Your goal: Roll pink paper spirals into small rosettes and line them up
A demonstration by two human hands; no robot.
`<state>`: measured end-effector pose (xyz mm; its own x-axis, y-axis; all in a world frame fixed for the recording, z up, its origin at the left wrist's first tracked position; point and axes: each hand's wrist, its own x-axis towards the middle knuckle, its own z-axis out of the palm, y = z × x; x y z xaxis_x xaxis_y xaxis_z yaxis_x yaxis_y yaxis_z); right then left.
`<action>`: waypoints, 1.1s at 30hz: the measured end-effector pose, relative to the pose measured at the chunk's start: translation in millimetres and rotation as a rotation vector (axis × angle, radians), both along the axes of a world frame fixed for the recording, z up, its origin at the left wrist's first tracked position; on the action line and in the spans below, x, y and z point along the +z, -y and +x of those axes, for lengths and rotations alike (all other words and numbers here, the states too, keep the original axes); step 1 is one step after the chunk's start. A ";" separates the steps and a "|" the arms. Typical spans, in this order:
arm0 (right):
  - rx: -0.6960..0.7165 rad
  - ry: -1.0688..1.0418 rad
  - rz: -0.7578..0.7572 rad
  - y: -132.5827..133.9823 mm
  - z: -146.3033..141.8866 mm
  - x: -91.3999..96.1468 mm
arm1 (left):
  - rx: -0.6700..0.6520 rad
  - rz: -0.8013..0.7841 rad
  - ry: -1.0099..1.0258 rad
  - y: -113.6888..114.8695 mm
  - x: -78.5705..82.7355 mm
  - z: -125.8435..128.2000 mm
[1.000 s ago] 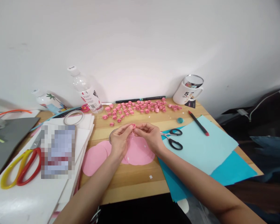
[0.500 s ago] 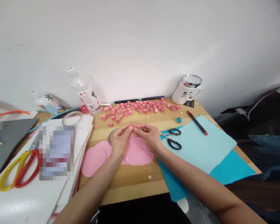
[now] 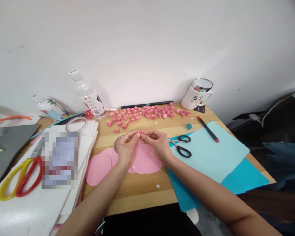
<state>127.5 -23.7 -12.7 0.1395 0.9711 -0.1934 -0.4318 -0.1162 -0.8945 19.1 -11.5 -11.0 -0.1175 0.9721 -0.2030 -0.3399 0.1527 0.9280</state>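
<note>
Both hands pinching pink paper roll

Both bare forearms extend forward and converge. Left grip and right grip meet fingertip to fingertip, fingers pinched closed.

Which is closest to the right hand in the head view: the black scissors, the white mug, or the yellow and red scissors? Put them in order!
From the right hand, pinching a pink paper roll:
1. black scissors, just to its right.
2. white mug, farther back on the right.
3. yellow and red scissors, far left.
</note>
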 end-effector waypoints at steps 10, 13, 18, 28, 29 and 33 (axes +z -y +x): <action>-0.019 -0.018 -0.028 -0.1 -0.7 1.0 | 0.019 0.199 -0.390 5.4 5.1 -0.3; -0.054 -0.011 -0.040 -0.4 -1.9 -0.2 | 0.026 0.231 -0.445 6.5 1.4 0.3; -0.073 0.048 -0.026 -0.9 -2.5 -3.3 | 0.005 0.224 -0.445 6.8 -5.4 1.0; -0.084 0.081 -0.028 -1.8 -0.7 -6.7 | -0.061 0.290 -0.373 6.0 -4.1 1.8; -0.086 0.084 -0.027 -1.9 -0.6 -6.7 | -0.073 0.291 -0.370 6.1 -4.3 1.6; -0.075 0.107 -0.021 -2.1 -0.1 -5.9 | -0.086 0.279 -0.370 6.5 -5.7 1.3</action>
<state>127.4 -21.6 -18.7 0.2329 0.9531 -0.1935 -0.3421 -0.1060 -0.9337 20.4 -18.0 -16.7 -0.0495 0.9929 0.1083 0.0246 -0.1071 0.9939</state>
